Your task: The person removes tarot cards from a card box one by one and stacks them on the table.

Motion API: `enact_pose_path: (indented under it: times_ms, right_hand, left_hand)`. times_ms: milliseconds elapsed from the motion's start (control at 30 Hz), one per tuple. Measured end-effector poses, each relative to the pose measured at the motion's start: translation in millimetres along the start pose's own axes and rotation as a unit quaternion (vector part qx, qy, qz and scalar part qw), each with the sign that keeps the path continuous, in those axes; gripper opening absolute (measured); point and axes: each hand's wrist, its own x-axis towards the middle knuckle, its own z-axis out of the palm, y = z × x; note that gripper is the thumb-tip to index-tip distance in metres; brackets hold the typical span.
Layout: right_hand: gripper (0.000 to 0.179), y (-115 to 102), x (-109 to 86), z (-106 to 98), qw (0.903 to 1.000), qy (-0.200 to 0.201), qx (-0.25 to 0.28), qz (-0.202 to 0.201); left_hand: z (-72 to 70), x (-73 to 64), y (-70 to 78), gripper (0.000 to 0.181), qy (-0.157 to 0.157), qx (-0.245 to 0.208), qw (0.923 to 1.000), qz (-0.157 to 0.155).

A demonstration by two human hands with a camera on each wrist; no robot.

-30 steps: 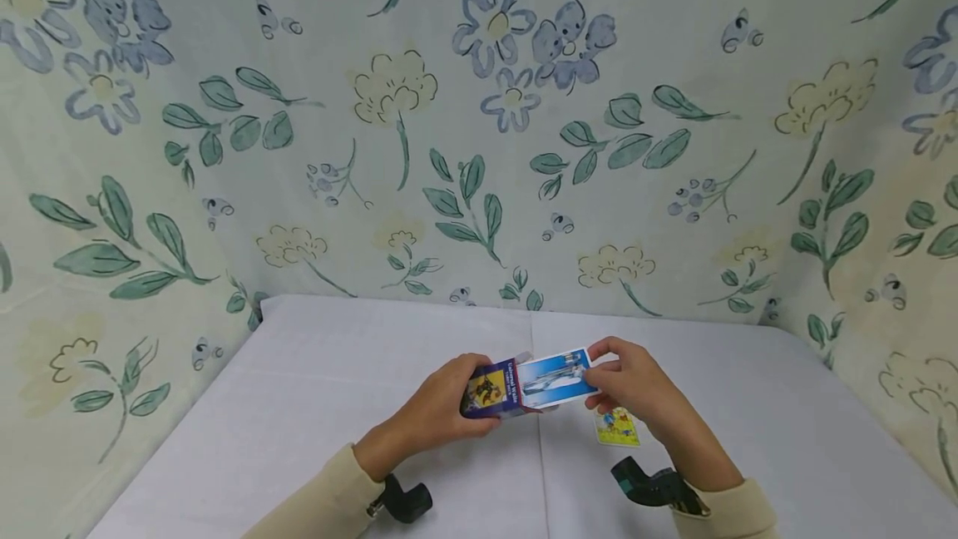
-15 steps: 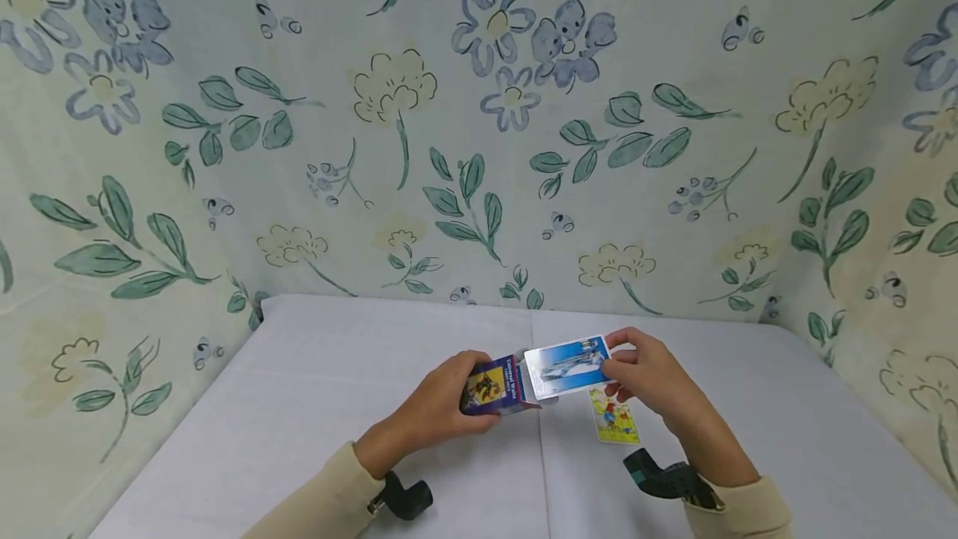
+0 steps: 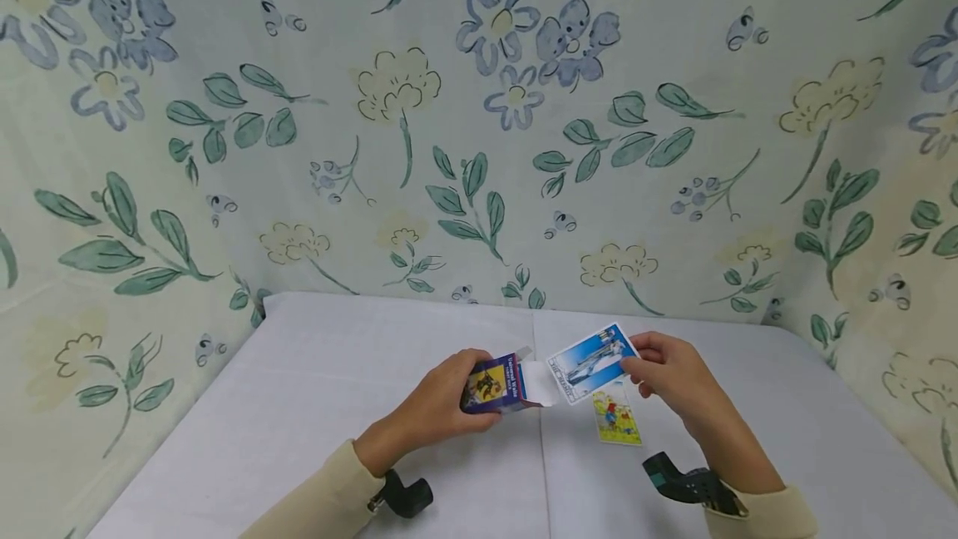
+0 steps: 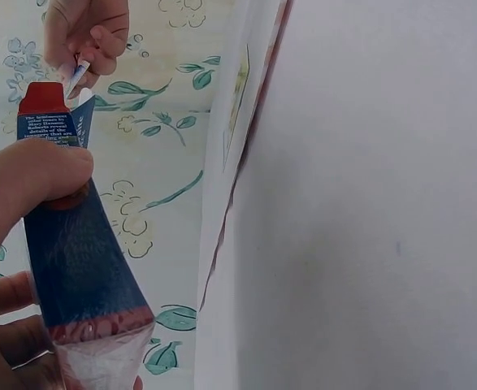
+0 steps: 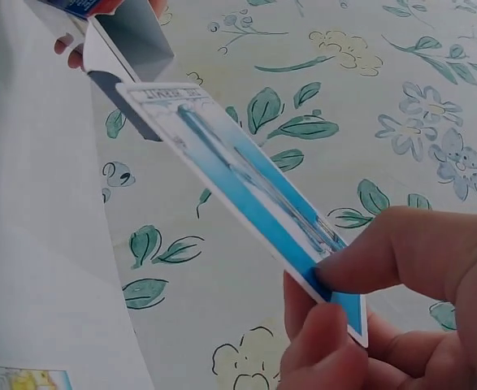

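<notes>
My left hand point(image 3: 445, 406) grips a dark blue card box point(image 3: 490, 387) with a yellow picture on its front. The box lies tilted in the hand, its white end flap hanging open toward the right. In the left wrist view the thumb presses on the narrow blue side of the box point(image 4: 84, 252). Between thumb and fingers, my right hand point(image 3: 669, 373) pinches a blue tarot card point(image 3: 593, 363) by one end, just right of the box mouth. The right wrist view shows the card point(image 5: 246, 195) out of the box, face visible.
A yellow picture card point(image 3: 617, 418) lies face up on the white-covered table point(image 3: 337, 373), below the right hand. Floral cloth point(image 3: 464, 148) hangs behind the table and at both sides.
The right hand has drawn the blue card out of the box, moving right and tilting the card. More of the yellow card shows. The left hand has stayed almost still.
</notes>
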Motion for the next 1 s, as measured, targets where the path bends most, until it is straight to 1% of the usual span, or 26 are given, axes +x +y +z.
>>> enact_pose_path:
  times_ms: [100,200,333,533,633,800,900,1000]
  right_hand:
    - [0.038,0.1,0.3,-1.3,0.9999,0.003,0.006,0.007]
    - [0.037,-0.1,1.3,-2.3,0.9999,0.004,0.015,0.004]
    - [0.038,0.0,3.0,-4.2,0.9993,-0.005,0.036,0.002]
    - [0.037,3.2,5.3,-7.1,0.9985,-0.018,0.052,-0.001]
    - [0.037,5.1,5.3,-6.9,0.9979,-0.023,0.061,-0.001]
    - [0.043,6.0,3.0,-5.7,0.9964,-0.039,0.075,0.009]
    - [0.047,5.9,2.0,-7.1,0.9962,-0.046,0.073,0.009]
    - [0.050,7.4,2.1,-9.7,0.9976,-0.045,0.053,0.004]
  left_hand:
    - [-1.5,0.3,0.6,0.076,-0.001,-0.002,1.0000,-0.003]
    - [-3.6,0.8,2.0,0.076,0.001,-0.007,1.0000,-0.005]
    - [-4.8,1.7,3.1,0.076,0.005,-0.006,1.0000,0.004]
    - [-1.3,3.7,5.2,0.075,0.004,-0.014,0.9997,0.018]
    - [-0.7,3.2,6.7,0.075,0.006,-0.023,0.9996,0.014]
    - [-3.9,0.6,9.0,0.076,0.009,-0.023,0.9997,0.006]
    - [-5.5,-0.5,8.1,0.076,0.009,-0.017,0.9998,0.005]
    - [-6.5,-1.0,6.8,0.076,0.009,-0.012,0.9999,0.004]
